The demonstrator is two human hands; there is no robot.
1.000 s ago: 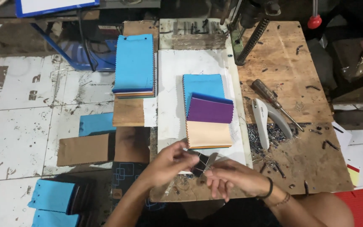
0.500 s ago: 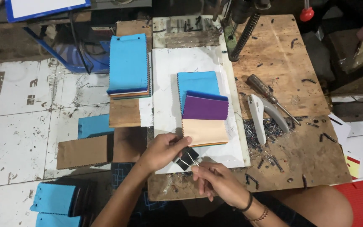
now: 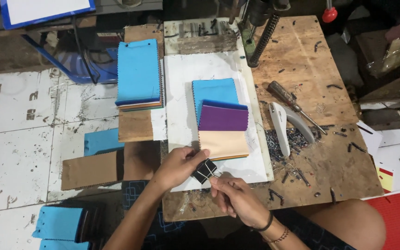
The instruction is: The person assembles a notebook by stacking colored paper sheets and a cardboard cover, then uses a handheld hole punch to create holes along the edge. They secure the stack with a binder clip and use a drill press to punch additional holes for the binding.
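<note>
My left hand point(image 3: 178, 165) pinches a black binder clip point(image 3: 203, 171) near the front edge of the wooden workbench point(image 3: 348, 166). My right hand point(image 3: 237, 198) touches the clip's wire handle from the lower right. Just beyond the clip lies a fanned pile of fabric swatches point(image 3: 223, 119), blue at the back, purple in the middle, beige at the front, on a white sheet point(image 3: 181, 92).
A taller swatch stack point(image 3: 139, 74) with a blue top sits on a wooden board to the left. A grey stapler point(image 3: 285, 125) and a screwdriver point(image 3: 292, 104) lie to the right among metal scraps. Blue and brown swatches point(image 3: 91, 159) lie on the floor.
Both hands stay at the clip, holding it in front of the swatch pile. The camera view has shifted slightly; the swatches have not moved.
</note>
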